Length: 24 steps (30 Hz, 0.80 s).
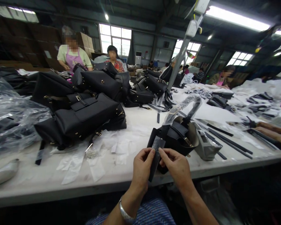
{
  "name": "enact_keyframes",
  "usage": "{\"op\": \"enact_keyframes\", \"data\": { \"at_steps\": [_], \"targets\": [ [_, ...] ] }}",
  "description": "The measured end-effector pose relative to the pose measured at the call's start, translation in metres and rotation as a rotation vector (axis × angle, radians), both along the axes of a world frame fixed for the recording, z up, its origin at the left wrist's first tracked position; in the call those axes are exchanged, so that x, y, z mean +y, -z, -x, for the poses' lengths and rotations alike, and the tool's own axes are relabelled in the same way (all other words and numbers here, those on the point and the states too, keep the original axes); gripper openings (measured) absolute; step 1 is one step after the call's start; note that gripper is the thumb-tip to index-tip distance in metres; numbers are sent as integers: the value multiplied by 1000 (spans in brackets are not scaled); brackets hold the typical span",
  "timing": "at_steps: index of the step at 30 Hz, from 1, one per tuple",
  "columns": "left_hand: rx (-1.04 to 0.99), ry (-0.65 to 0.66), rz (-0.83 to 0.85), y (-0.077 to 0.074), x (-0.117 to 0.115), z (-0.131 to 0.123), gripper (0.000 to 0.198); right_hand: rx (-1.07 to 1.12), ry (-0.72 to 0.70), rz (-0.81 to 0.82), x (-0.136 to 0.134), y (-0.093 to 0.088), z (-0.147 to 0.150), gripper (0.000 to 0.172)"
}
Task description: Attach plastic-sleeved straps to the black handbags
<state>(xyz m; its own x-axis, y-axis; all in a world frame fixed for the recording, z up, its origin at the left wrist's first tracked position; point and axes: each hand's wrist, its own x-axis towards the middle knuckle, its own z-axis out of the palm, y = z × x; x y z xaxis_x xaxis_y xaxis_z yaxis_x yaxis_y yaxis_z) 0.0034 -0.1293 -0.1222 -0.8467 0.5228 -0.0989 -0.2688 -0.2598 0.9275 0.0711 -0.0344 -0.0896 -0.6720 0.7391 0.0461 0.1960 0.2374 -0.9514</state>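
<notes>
Between the thumbs and fingers of both hands is a flat black strap piece [158,144] with a shiny, film-like surface. My left hand [142,167] pinches its left edge, and my right hand [176,165] pinches the right edge. Just behind it stands a black handbag [179,132], partly hidden by my hands. Clear plastic wraps the bag's raised handle [193,104]. A grey tape dispenser-like object [207,147] sits against the bag's right side.
Black handbags [91,115] are heaped on the white table [135,122] at left. Clear plastic sheeting [14,112] lies beside them, with white paper scraps [72,165] in front. Black strips [229,142] lie at right, near another person's arms [271,134]. Several people work beyond.
</notes>
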Motion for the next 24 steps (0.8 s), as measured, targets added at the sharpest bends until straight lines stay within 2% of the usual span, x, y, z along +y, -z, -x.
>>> {"op": "enact_keyframes", "data": {
  "at_steps": [6, 10, 14, 18, 21, 24],
  "targets": [
    [115, -86, 11, 10, 2, -5, 28, 24, 21, 1, 0, 8, 1, 38],
    [310, -192, 64, 12, -1, -3, 19, 42, -11, 22, 5, 9, 4, 39],
    [650, -261, 126, 14, -6, -2, 14, 59, -8, 40, 8, 8, 7, 38],
    [1096, -283, 149, 23, -14, 1, 25, 114, -29, 146, 5, 9, 3, 37],
    [1371, -278, 212, 24, -22, 7, 29, 163, -69, 241, 0, 7, -1, 42],
    [1554, -278, 231, 22, -30, 13, 30, 102, -100, 130, -4, 3, -3, 42]
  ]
}}
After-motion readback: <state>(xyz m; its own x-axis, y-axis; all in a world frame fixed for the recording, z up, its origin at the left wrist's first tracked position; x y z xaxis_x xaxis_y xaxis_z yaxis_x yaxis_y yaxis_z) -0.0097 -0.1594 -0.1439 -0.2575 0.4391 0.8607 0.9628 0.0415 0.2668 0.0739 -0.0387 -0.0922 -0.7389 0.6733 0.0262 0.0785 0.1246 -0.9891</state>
